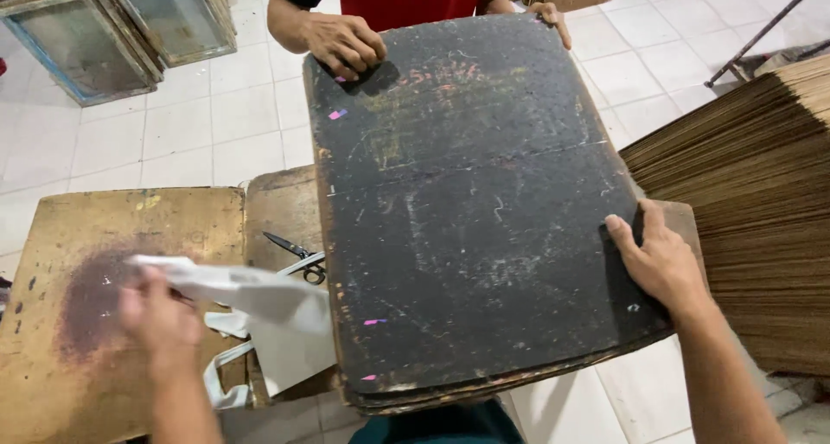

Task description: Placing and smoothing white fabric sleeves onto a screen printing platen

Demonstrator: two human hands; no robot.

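Two hands of the wearer are at work, one on each side. Left hand point(160, 319), blurred by motion, closed around a bunch of white cloth point(259, 306) with loose straps, above the worn wooden board point(130, 228) with its purple stain. Right hand point(661, 262) lies flat, fingers spread, pressing the near right corner of the black board point(467, 210); not gripping, just bearing down.

Black board sits on top of a few similar sheets, the near edge overhanging the support beneath. Surface scuffed, faint chalky marks, small pink flecks.

Scissors point(298, 255) lie between the two boards, blades partly tucked beside the black board's left edge, just next to the white cloth.

Far side: a second person in a red garment holds the board's far edge, one hand point(346, 44) on the far left corner, the other hand point(553, 20) curled over the far right corner.

Stack of brown cardboard sheets point(752, 210) to the right, close to the board. Framed panels point(104, 29) lean on the tiled floor beyond.

Risks, as judged:
- Cloth swinging near the scissors could snag or drag them off.
- Overhanging board held one-handed could tip or slide if the far person shifts.
- Fingers at the edges could get pinched between sheets.
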